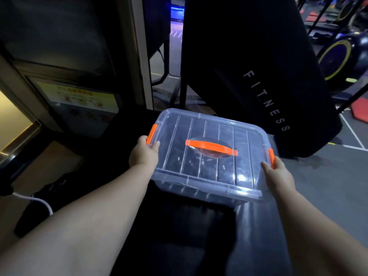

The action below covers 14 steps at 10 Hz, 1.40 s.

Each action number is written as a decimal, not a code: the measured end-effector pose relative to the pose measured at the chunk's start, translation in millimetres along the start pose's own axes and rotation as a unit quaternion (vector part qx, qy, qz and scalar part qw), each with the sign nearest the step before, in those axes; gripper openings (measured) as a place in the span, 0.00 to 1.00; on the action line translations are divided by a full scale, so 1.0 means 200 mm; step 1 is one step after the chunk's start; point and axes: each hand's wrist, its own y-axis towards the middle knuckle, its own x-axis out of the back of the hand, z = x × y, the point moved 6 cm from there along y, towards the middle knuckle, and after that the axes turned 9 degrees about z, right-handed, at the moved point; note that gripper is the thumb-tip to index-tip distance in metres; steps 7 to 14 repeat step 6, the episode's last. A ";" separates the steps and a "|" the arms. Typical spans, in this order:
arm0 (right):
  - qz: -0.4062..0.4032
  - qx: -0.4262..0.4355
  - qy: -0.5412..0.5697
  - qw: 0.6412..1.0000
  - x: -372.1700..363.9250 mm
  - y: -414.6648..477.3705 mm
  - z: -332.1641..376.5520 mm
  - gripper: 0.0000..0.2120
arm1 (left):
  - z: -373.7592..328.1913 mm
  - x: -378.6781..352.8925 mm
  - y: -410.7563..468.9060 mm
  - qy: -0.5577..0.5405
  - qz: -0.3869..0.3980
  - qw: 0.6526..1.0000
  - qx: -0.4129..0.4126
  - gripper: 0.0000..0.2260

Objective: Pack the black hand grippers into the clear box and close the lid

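Observation:
The clear box sits on a dark surface in front of me with its ribbed clear lid lying on top. An orange carry handle runs across the lid's middle. Black hand grippers with metal springs show dimly through the plastic inside. My left hand grips the left end of the box at the orange latch, thumb on the lid. My right hand grips the right end at the other orange latch.
A tall black panel marked FITNESS stands just behind the box. A dark cabinet with a yellow poster is at the left. A white cable and a dark bag lie on the floor at the left. Gym machines stand far right.

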 end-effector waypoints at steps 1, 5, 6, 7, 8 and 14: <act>0.004 -0.002 0.003 1.000 0.03 0.04 -0.02 0.22 | -0.03 -0.03 0.00 0.010 -0.009 1.000 -0.004 0.16; -0.032 -0.089 -0.159 0.983 0.11 -0.07 0.09 0.29 | -0.15 0.04 -0.07 0.113 0.039 0.992 0.042 0.24; -0.071 -0.031 -0.151 0.986 0.19 -0.15 0.32 0.28 | -0.35 0.10 -0.14 0.127 0.023 0.991 -0.022 0.27; -0.071 -0.031 -0.151 0.986 0.19 -0.15 0.32 0.28 | -0.35 0.10 -0.14 0.127 0.023 0.991 -0.022 0.27; -0.071 -0.031 -0.151 0.986 0.19 -0.15 0.32 0.28 | -0.35 0.10 -0.14 0.127 0.023 0.991 -0.022 0.27; -0.071 -0.031 -0.151 0.986 0.19 -0.15 0.32 0.28 | -0.35 0.10 -0.14 0.127 0.023 0.991 -0.022 0.27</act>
